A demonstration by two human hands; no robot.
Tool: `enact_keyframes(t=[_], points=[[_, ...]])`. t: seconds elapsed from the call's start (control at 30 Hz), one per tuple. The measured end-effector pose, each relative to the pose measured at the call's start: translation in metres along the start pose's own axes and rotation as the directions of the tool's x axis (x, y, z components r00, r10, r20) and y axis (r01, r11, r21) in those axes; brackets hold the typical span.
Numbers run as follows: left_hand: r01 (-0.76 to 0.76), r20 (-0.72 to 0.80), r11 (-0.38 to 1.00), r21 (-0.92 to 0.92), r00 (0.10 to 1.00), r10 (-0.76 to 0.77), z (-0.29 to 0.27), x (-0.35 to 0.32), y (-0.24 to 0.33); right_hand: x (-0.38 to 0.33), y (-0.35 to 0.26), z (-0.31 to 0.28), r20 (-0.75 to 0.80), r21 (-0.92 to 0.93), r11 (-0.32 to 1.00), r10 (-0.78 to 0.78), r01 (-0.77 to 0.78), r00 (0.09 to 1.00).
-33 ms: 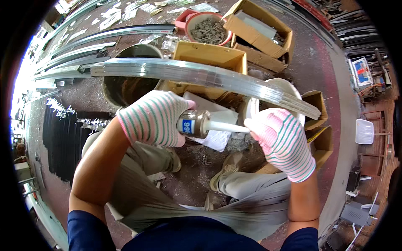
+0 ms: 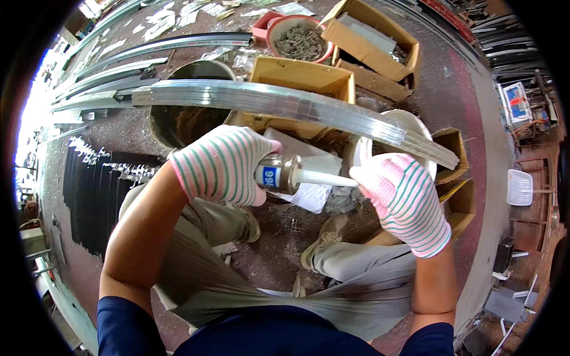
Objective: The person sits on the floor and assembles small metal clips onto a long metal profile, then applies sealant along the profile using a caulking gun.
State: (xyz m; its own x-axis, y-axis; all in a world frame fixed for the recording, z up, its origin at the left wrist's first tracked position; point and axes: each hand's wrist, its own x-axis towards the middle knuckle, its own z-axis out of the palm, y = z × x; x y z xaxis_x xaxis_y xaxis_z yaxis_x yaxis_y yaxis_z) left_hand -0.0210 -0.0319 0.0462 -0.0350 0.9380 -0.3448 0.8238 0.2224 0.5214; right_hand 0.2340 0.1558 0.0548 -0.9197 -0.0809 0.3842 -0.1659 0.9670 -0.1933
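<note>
My left hand point(image 2: 222, 166), in a pink glove with green stripes, is wrapped round a sealant cartridge point(image 2: 278, 174) with a brown body and a blue-and-white label. A white tapered nozzle point(image 2: 323, 178) sticks out from its end toward the right. At the nozzle's tip are the pinched fingers of my right hand point(image 2: 404, 202), gloved the same way; they hide whatever lies between them. Both hands are above my spread knees. Just beyond them a bundle of long silvery metal strips point(image 2: 285, 101) runs across, lying over boxes and buckets.
Under the strips stand a dark bucket point(image 2: 157, 127), a yellowish box point(image 2: 350, 89) and a white bucket point(image 2: 430, 127). Farther off are a red-rimmed basin point(image 2: 328, 52) of small grey pieces and a cardboard box point(image 2: 409, 59). Dark strips point(image 2: 89, 202) lie on the floor at left.
</note>
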Motion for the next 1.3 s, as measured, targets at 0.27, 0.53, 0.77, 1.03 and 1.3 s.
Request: enact_keyframes(t=[0.27, 0.53, 0.77, 1.03, 1.3], points=[[0.104, 0.234, 0.990, 0.091, 0.964, -0.123, 0.003, -0.004, -0.006, 0.002, -0.011, 0.015, 0.146, 0.025, 0.996, -0.086, 0.083, 0.986], [0.033, 0.195, 0.999, 0.033, 0.980, -0.039, 0.015, -0.008, -0.013, 0.005, -0.014, 0.022, 0.104, 0.164, 0.980, -0.129, 0.111, 0.986], [0.025, 0.249, 0.999, 0.042, 0.968, -0.034, 0.008, -0.007, -0.006, 0.008, -0.014, 0.019, 0.036, 0.222, 0.970, -0.114, 0.103, 0.993], [-0.069, 0.080, 0.997, -0.019, 0.994, 0.071, 0.021, -0.008, -0.013, 0.009, -0.014, 0.009, -0.007, 0.273, 0.958, -0.091, 0.089, 0.996], [-0.066, 0.049, 0.995, -0.080, 0.996, 0.070, 0.012, -0.009, 0.004, 0.007, -0.013, 0.000, -0.095, 0.318, 0.946, -0.044, 0.072, 0.995]])
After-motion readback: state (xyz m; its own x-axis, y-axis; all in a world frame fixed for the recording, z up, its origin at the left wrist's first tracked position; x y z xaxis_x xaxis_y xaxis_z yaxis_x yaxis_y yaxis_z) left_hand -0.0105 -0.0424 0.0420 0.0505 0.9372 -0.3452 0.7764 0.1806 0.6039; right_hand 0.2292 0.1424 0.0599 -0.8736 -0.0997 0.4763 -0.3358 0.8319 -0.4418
